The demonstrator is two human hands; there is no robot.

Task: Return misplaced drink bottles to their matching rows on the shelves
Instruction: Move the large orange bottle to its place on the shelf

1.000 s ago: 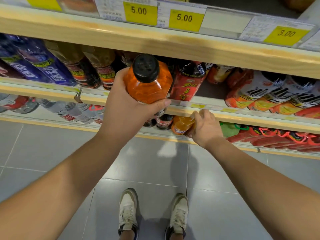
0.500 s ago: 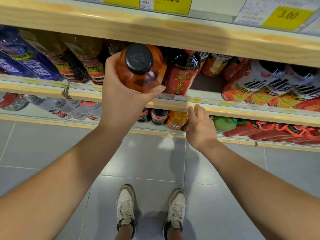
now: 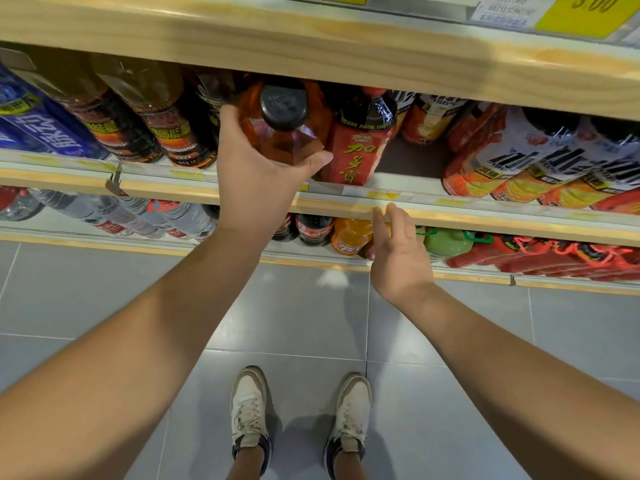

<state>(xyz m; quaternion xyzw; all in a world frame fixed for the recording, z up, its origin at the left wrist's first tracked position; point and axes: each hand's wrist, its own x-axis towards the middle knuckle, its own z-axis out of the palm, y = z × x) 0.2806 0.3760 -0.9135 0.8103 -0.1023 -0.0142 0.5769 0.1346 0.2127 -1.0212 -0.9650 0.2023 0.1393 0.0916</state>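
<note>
Amber bottle point(image 3: 277, 133) now deeper under the shelf point(image 3: 311, 53).

Grey tiled floor point(image 3: 450, 393) (pale grout lines); light wooden shelf edges point(image 3: 311, 53); yellow price tag point(image 3: 585, 12).

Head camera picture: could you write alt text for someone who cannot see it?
A person's left hand pushes an orange bottle with a black cap into a shop shelf row beside red bottles. The right hand hovers open by the shelf edge.
</note>
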